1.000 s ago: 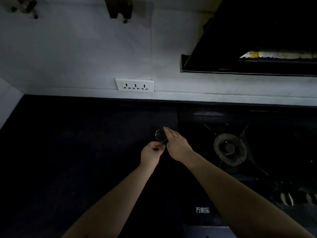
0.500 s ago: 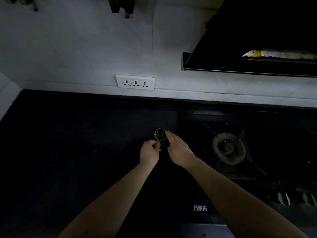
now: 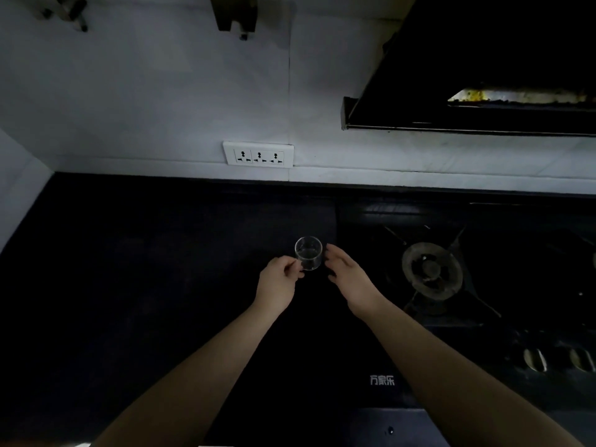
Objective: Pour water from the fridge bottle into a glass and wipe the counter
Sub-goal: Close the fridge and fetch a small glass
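Dark tabletop: right hand has come off the glass, fingers open; left hand pinches it, so it's set down.

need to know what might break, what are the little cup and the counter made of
The cup: clear glass, since the dark counter shows through its wall and the rim glints. The counter: dark and matte, possibly stone or laminate; the light is too dim to tell.
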### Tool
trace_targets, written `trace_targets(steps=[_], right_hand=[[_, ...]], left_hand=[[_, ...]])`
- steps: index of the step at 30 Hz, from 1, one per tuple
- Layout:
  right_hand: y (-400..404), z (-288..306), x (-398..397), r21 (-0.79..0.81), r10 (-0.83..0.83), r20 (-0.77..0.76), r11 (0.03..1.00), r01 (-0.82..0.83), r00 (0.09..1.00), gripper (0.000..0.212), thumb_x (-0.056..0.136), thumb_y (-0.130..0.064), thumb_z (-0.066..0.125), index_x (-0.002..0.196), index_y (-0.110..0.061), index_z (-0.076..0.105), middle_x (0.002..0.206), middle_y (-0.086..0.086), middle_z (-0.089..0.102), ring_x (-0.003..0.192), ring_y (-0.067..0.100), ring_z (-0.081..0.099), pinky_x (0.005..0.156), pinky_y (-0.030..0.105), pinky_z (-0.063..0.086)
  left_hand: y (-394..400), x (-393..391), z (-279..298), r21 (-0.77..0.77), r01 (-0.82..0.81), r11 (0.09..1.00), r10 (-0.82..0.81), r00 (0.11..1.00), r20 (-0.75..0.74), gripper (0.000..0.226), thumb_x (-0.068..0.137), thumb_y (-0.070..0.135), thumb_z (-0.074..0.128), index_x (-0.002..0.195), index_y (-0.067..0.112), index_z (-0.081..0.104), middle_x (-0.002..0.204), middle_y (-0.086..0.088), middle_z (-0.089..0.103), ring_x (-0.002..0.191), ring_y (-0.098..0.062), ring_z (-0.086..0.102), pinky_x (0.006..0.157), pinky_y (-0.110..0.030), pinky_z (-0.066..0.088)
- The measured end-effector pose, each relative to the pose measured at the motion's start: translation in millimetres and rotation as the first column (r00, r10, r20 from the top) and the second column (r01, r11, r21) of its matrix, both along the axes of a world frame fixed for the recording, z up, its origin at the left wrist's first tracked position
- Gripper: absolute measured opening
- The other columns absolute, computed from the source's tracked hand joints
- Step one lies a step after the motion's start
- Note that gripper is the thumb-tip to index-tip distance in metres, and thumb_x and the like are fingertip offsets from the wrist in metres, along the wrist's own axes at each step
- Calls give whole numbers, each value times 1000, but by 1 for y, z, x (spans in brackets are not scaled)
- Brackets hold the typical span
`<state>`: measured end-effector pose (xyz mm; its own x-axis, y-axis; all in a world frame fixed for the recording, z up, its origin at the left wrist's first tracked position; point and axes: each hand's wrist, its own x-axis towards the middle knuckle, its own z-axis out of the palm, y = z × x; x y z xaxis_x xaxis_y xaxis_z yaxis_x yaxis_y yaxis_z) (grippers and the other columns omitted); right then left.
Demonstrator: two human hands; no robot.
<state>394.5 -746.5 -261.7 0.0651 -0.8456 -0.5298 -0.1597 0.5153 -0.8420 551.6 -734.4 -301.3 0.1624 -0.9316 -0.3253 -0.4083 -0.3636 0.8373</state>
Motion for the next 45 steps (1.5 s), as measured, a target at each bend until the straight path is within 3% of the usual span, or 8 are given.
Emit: trace_targets(steps=[6, 12, 15, 19, 24, 36, 45], right_hand=[[10, 9, -9, 118, -112, 202, 989, 90, 973, 47, 101, -35, 44, 145, -20, 43, 144, 4, 48, 129, 21, 49, 109, 39, 39], [31, 41, -7, 105, -113, 285, 991, 86, 952, 39, 97, -46, 49, 120, -19, 63, 117, 6, 70, 110, 21, 65, 98, 37, 49], [46, 55, -1, 75, -113, 270, 992, 96, 956, 35, 94, -44, 55, 114, -16, 64, 112, 5, 71, 104, 18, 68, 91, 31, 51], [63, 69, 6, 83, -179, 293, 983, 161, 939, 41, 92, -39, 60, 121, -11, 63, 114, 8, 71, 107, 21, 67, 92, 33, 51], [90, 82, 9, 80, -229, 363, 973, 215, 903, 40, 98, -37, 51, 127, -10, 60, 119, 11, 69, 109, 20, 67, 92, 31, 50], [170, 99, 8, 117, -497, 526, 846, 520, 691, 37, 102, -31, 41, 124, -9, 62, 120, 9, 69, 111, 21, 65, 92, 31, 49], [243, 101, -31, 185, -680, 579, 647, 740, 450, 45, 102, -35, 33, 116, -8, 66, 118, 12, 69, 97, 20, 69, 85, 30, 52]], left_hand=[[17, 16, 41, -127, 176, 976, -170, 984, 56, 15, 100, 23, 55, 103, 17, 68, 101, 8, 64, 84, 8, 64, 78, -11, 51], [36, 35, 79, -174, 371, 912, -364, 929, 69, 11, 98, 19, 58, 99, 17, 69, 99, 8, 63, 86, 4, 66, 87, -27, 55], [43, 42, 87, -190, 406, 894, -405, 913, 47, 10, 97, 20, 59, 97, 20, 69, 99, 8, 64, 86, 2, 67, 87, -32, 57], [48, 52, 97, -225, 398, 890, -409, 913, -3, 12, 97, 21, 60, 92, 27, 69, 94, 8, 68, 85, -4, 69, 85, -37, 58], [55, 59, 109, -246, 417, 875, -441, 896, -52, 13, 96, 21, 60, 91, 28, 69, 89, 6, 72, 85, -8, 71, 85, -39, 58], [86, 40, 143, -260, 550, 794, -587, 804, -95, 11, 97, 20, 61, 93, 20, 71, 81, 6, 76, 76, -4, 71, 73, -13, 51], [116, -24, 151, -255, 721, 645, -761, 636, -126, 12, 97, 20, 61, 90, 23, 70, 81, 3, 76, 80, -7, 72, 78, -18, 55]])
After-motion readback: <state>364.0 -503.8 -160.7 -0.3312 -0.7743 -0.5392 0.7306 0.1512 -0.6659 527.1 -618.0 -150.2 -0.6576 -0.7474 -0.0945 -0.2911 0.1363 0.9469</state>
